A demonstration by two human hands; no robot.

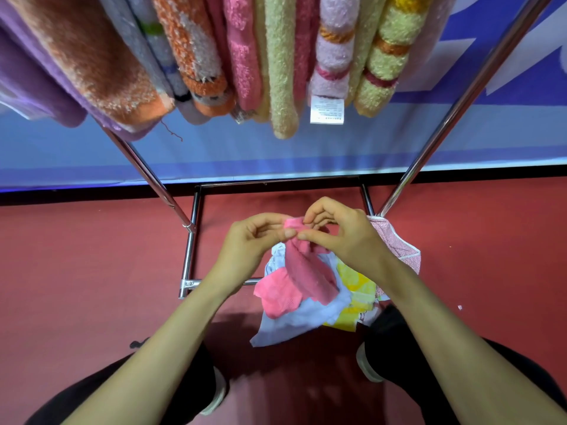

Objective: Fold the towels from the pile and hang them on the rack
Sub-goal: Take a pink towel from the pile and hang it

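While it hangs above the heap, the dark pink towel (308, 273) is held up by its top edge in both hands. The left hand (251, 243) pinches one corner between thumb and fingertips, and the right hand (345, 233) pinches the edge just beside it with curled fingers. Its lower end trails in front of the pile (310, 320) on the red floor (92, 271), where a pale blue towel (294, 328), a lighter pink towel (271, 297) and a yellow towel (357, 289) lie crumpled together. A pink-and-white towel (395, 243) lies just to the right by a leg of the chrome rack (454, 96). Folded hung towels (280, 72) fill the top rail side by side, one showing a white care label (326, 109). Behind stands a blue banner (245, 151).
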